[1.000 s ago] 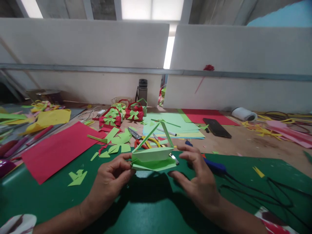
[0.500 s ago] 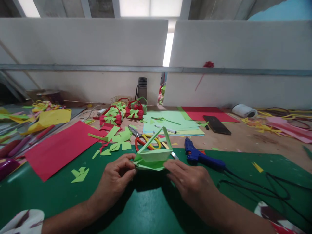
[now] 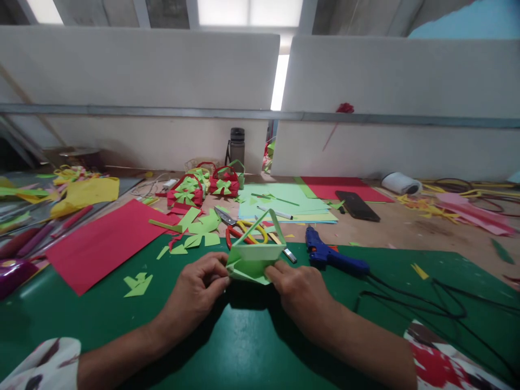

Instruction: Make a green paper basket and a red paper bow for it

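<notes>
Right grip (image 3: 301,292) moved in, pinching edge of green basket (image 3: 257,252); left grip (image 3: 198,283) likewise (mat (image 3: 244,349) stretching nearside).

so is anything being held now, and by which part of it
A light green paper basket, by its lower side ends: the left hand pinches the left end, the right hand the right. Neither holds the handle.

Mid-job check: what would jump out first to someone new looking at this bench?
Probably the pale green paper basket in the centre, held at its ends by the left hand and right hand above the green mat. Next, the big red sheet to its left and the blue glue gun to its right. Farther back, small red baskets stand near a dark bottle.
</notes>
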Action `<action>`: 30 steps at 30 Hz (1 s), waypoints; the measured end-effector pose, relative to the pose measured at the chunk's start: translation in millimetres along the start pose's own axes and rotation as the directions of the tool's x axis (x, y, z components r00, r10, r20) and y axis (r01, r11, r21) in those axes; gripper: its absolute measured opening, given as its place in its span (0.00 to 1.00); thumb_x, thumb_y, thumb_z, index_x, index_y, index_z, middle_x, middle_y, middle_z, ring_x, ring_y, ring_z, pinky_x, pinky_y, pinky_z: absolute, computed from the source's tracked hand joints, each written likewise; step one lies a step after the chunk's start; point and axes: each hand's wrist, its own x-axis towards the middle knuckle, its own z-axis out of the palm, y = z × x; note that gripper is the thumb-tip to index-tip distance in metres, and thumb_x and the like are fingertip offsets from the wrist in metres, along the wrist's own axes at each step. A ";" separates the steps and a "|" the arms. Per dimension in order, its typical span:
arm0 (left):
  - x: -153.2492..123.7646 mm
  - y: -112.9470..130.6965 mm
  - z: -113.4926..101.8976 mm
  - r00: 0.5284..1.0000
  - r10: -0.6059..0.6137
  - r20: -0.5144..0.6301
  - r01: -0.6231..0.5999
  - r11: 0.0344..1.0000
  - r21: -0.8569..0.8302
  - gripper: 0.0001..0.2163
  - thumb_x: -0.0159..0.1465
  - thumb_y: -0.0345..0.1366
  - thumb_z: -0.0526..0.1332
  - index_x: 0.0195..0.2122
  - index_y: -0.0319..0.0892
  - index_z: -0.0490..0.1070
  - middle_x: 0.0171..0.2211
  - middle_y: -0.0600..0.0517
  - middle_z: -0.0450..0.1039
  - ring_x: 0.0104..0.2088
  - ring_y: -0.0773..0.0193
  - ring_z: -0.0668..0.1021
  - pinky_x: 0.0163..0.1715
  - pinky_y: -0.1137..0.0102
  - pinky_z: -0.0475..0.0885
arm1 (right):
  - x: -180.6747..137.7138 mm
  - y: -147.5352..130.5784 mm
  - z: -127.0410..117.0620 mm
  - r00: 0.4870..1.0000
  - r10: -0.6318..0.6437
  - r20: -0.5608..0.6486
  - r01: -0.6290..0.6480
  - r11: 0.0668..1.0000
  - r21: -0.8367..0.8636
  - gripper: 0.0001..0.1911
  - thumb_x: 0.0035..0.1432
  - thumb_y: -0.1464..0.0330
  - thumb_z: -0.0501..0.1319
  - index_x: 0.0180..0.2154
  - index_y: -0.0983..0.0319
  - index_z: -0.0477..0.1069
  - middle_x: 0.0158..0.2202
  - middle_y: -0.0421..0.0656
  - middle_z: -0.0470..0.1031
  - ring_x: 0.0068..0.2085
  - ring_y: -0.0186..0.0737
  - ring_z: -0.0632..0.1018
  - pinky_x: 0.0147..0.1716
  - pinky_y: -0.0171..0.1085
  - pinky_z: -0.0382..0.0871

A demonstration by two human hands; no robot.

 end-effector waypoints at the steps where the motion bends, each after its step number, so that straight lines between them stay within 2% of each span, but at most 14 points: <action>1: -1.8 -0.7 -1.9 0.999 0.038 -0.020 -0.036 0.997 0.063 0.04 0.58 0.29 0.56 0.26 0.39 0.67 0.41 0.46 0.72 0.37 0.65 0.77 0.35 0.74 0.72 | -0.5 -0.5 -0.1 1.000 -0.004 0.000 0.004 1.000 -0.007 0.13 0.53 0.82 0.52 0.31 0.62 0.71 0.30 0.43 0.76 0.24 0.35 0.75 0.19 0.36 0.48; 2: -4.3 -1.0 -4.0 0.994 0.094 -0.046 -0.087 0.987 0.138 0.02 0.58 0.29 0.56 0.31 0.40 0.68 0.41 0.47 0.72 0.35 0.66 0.76 0.33 0.74 0.72 | -1.0 -1.0 -0.1 1.000 -0.011 -0.001 0.011 1.000 -0.011 0.13 0.53 0.82 0.53 0.31 0.62 0.71 0.30 0.43 0.76 0.24 0.36 0.74 0.18 0.36 0.47; 3: -7.3 -0.8 -5.8 0.982 0.172 -0.072 -0.153 0.965 0.213 0.05 0.59 0.29 0.57 0.36 0.40 0.68 0.42 0.47 0.72 0.32 0.67 0.76 0.32 0.75 0.72 | -1.6 -1.3 -0.1 1.000 -0.018 -0.002 0.018 1.000 -0.015 0.13 0.53 0.82 0.53 0.31 0.62 0.71 0.30 0.43 0.76 0.24 0.36 0.74 0.18 0.36 0.47; 5: -13.9 1.5 -8.1 0.928 0.363 -0.076 -0.315 0.879 0.359 0.11 0.61 0.28 0.56 0.45 0.42 0.65 0.44 0.47 0.72 0.31 0.69 0.77 0.33 0.75 0.72 | -2.7 -1.9 -0.2 0.999 -0.034 -0.004 0.034 0.999 -0.018 0.12 0.54 0.81 0.54 0.32 0.62 0.71 0.30 0.43 0.76 0.25 0.36 0.75 0.19 0.36 0.48; 7: -17.9 6.8 -7.0 0.861 0.508 0.025 -0.460 0.756 0.465 0.14 0.63 0.27 0.54 0.49 0.44 0.63 0.46 0.47 0.72 0.37 0.66 0.78 0.37 0.75 0.72 | -3.4 -2.4 -0.3 0.999 -0.048 -0.004 0.048 0.999 -0.021 0.11 0.55 0.81 0.54 0.33 0.61 0.71 0.30 0.43 0.77 0.25 0.36 0.75 0.19 0.36 0.48; 8: -18.0 10.4 -5.1 0.844 0.526 0.108 -0.502 0.702 0.504 0.14 0.63 0.27 0.54 0.49 0.44 0.62 0.47 0.47 0.72 0.39 0.65 0.78 0.37 0.75 0.72 | -3.7 -2.7 -0.4 0.999 -0.055 -0.003 0.054 0.998 -0.022 0.11 0.55 0.80 0.54 0.34 0.61 0.71 0.31 0.43 0.77 0.26 0.37 0.75 0.19 0.36 0.48; 9: -16.8 14.4 -2.7 0.838 0.509 0.198 -0.526 0.656 0.540 0.14 0.63 0.26 0.53 0.49 0.44 0.63 0.47 0.47 0.73 0.39 0.64 0.79 0.35 0.74 0.73 | -4.0 -3.1 -0.5 0.998 -0.059 -0.003 0.059 0.998 -0.024 0.11 0.55 0.80 0.54 0.34 0.61 0.71 0.31 0.43 0.77 0.26 0.38 0.76 0.19 0.36 0.48; 12: -6.8 26.2 5.9 0.860 0.229 0.457 -0.502 0.545 0.672 0.11 0.58 0.22 0.53 0.39 0.42 0.67 0.36 0.50 0.76 0.26 0.63 0.78 0.21 0.74 0.70 | -5.1 -3.9 -0.6 0.997 -0.073 -0.003 0.073 0.997 -0.030 0.10 0.56 0.80 0.54 0.32 0.62 0.70 0.30 0.44 0.77 0.26 0.38 0.76 0.19 0.35 0.50; 14: 0.6 31.8 10.7 0.851 0.055 0.523 -0.487 0.459 0.743 0.10 0.55 0.20 0.54 0.35 0.40 0.68 0.31 0.49 0.75 0.22 0.60 0.78 0.18 0.72 0.68 | -6.2 -4.3 -0.5 0.996 -0.086 0.000 0.086 0.996 -0.034 0.10 0.56 0.80 0.54 0.32 0.62 0.70 0.30 0.44 0.77 0.27 0.39 0.76 0.19 0.35 0.50; 16: 5.3 34.3 14.1 0.847 -0.022 0.531 -0.477 0.408 0.779 0.10 0.55 0.19 0.54 0.33 0.39 0.68 0.27 0.48 0.74 0.22 0.58 0.78 0.18 0.71 0.68 | -7.2 -4.7 -0.4 0.995 -0.100 0.005 0.100 0.994 -0.036 0.10 0.56 0.80 0.54 0.32 0.62 0.69 0.31 0.43 0.77 0.27 0.40 0.77 0.19 0.36 0.51; 22: 8.7 32.7 18.9 0.871 0.068 0.487 -0.463 0.445 0.766 0.09 0.57 0.20 0.53 0.27 0.38 0.68 0.23 0.48 0.72 0.19 0.64 0.75 0.21 0.73 0.67 | -8.6 -5.4 -1.3 0.993 -0.114 0.026 0.116 0.992 -0.056 0.09 0.55 0.80 0.54 0.33 0.62 0.69 0.31 0.45 0.77 0.28 0.43 0.78 0.19 0.36 0.53; 27: 10.7 33.8 19.2 0.820 0.053 0.570 -0.549 0.355 0.757 0.10 0.54 0.18 0.52 0.29 0.36 0.69 0.23 0.46 0.72 0.21 0.57 0.76 0.19 0.70 0.67 | -7.6 -5.9 -0.5 0.993 -0.110 0.039 0.112 0.991 -0.072 0.09 0.55 0.81 0.54 0.32 0.63 0.68 0.30 0.46 0.76 0.28 0.44 0.78 0.19 0.36 0.55; 30: 9.5 30.6 19.2 0.814 0.077 0.576 -0.568 0.317 0.759 0.10 0.54 0.18 0.52 0.29 0.36 0.69 0.22 0.47 0.71 0.20 0.56 0.76 0.18 0.68 0.68 | -6.7 -6.1 0.0 0.993 -0.104 0.049 0.108 0.991 -0.083 0.10 0.55 0.81 0.54 0.32 0.63 0.68 0.30 0.46 0.76 0.28 0.44 0.78 0.19 0.36 0.55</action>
